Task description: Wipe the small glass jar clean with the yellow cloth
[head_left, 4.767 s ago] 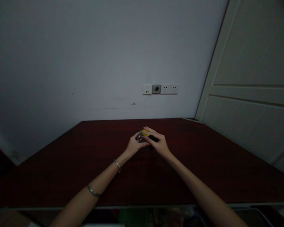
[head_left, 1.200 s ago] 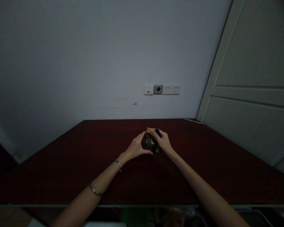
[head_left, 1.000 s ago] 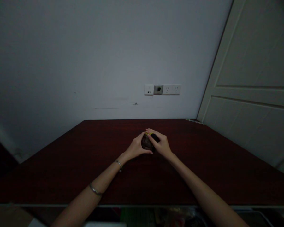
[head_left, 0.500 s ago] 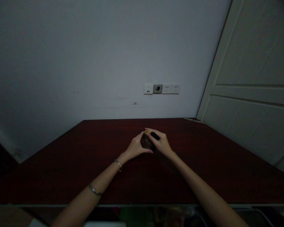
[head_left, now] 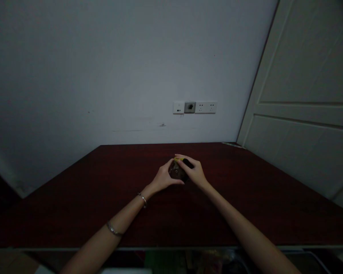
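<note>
My left hand (head_left: 162, 179) curves around the side of a small, clear, rounded container (head_left: 175, 172) on the dark red table, thumb at the near side and fingers at the far side. My right hand (head_left: 196, 173) is closed over the container's top right, gripping a small yellow-and-black object (head_left: 188, 163). Its yellow edge lies between thumb and fingers at the container's upper rim, and the black part shows between thumb and forefinger. The dim light hides what exactly this object is. Two bracelets circle my left arm.
The table (head_left: 125, 163) reaches back to a pale wall with sockets (head_left: 200, 107). A white panelled door (head_left: 305, 148) stands along the right. Below the front edge, a shelf holds a green item (head_left: 161, 262) and other things in shadow. A thin strip (head_left: 233, 145) lies at the back right corner.
Both hands keep nearly the same grip and place. The view has shifted very slightly, and the reflections on the container look a little different.
</note>
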`<state>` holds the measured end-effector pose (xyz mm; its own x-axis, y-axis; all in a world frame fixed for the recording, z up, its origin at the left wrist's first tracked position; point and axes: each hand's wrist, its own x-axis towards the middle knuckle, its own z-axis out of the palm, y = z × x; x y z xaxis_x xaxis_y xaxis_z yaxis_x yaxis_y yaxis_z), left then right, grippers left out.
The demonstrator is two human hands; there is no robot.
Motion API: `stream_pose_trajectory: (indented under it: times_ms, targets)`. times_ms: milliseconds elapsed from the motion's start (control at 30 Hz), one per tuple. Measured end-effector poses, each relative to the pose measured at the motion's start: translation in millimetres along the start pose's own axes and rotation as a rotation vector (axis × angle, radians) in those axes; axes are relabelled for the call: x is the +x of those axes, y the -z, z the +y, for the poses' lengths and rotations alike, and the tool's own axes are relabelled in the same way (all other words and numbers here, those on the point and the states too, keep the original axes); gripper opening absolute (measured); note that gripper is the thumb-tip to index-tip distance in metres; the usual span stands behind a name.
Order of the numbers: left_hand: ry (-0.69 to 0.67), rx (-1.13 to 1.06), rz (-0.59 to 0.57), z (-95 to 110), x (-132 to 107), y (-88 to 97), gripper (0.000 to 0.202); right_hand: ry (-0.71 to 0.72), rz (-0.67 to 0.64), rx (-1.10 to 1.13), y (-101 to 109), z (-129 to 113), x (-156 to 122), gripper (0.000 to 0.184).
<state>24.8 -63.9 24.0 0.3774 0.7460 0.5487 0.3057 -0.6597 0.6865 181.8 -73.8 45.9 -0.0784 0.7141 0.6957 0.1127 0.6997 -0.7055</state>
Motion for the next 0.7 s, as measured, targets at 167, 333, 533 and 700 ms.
stream_pose_trajectory:
  times_ms: [167,333,533,700]
  targets:
    - [0.029,-0.048,-0.005,2,0,-0.7,0.094,-0.202,0.079,0.151,1,7,5,0.032]
    - [0.138,-0.222,0.043,0,3,-3.6,0.085,0.014,0.088,0.057,-6,-1,-4,0.024]
    - [0.140,-0.378,0.077,-2,6,-5.2,0.068,0.192,-0.041,-0.027,-8,-6,-9,0.024]
    - [0.161,-0.370,0.070,3,4,-5.1,0.082,-0.020,0.100,0.097,-6,4,-2,0.027]
